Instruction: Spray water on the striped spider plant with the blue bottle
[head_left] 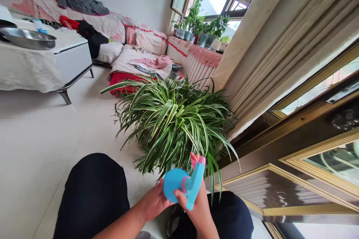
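A blue spray bottle [174, 183] with a pink collar and pink nozzle is between my hands, low in the head view. My left hand [155, 201] cups the bottle's body from the left and below. Around the neck and trigger side is my right hand [191, 197], its thumb on the near side and fingertips showing by the pink nozzle. The nozzle points forward at a big spider plant [171, 115] with long green-and-white striped leaves. Some of its leaves hang down close to the bottle. The plant's pot is hidden under the foliage.
A brown door with gold trim [280, 190] and a long beige curtain [269, 44] stand at the right. Potted plants [203, 31] line the windowsill. A covered sofa [151, 41] is behind; a table [73, 59] holds a metal basin [30, 39] at the left.
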### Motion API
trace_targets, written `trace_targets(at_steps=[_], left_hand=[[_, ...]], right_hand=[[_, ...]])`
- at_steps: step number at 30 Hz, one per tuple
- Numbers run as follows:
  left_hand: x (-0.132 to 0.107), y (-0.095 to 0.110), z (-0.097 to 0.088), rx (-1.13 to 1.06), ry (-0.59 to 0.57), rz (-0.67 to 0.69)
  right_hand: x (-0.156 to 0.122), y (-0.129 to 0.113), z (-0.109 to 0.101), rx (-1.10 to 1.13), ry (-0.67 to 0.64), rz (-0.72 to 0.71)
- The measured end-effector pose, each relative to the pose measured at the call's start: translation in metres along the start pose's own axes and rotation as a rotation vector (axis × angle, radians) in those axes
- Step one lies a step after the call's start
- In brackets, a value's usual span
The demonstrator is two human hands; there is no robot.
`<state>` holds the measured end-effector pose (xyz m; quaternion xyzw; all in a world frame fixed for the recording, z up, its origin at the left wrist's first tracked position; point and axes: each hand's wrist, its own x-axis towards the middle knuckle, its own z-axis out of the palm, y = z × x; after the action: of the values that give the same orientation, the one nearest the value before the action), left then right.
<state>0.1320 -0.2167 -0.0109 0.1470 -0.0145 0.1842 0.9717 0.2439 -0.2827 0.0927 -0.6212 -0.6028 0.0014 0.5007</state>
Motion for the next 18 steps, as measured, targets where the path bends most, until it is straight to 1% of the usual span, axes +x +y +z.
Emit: trace_targets(at_steps=[3,6,8,12,15,18], left_hand=[[-0.005,-0.014,0.001,0.036,0.049,-0.004],[-0.009,-0.021,0.0,0.066,0.141,-0.003],[-0.009,-0.021,-0.001,0.067,0.166,-0.006],[-0.008,-0.016,-0.002,0.051,0.155,-0.029],[-0.01,-0.016,-0.006,0.059,0.148,-0.033],[-0.017,-0.018,-0.016,0.032,0.158,-0.032]], right_hand=[[0.001,-0.001,-0.007,-0.045,0.014,0.009],[0.002,-0.002,-0.01,-0.066,0.045,0.048],[0.002,0.0,-0.008,-0.061,0.075,0.073],[0.002,0.002,-0.002,-0.052,0.121,0.072],[0.004,0.003,-0.002,-0.061,0.094,0.039],[0.003,0.003,0.0,0.0,-0.009,0.034]])
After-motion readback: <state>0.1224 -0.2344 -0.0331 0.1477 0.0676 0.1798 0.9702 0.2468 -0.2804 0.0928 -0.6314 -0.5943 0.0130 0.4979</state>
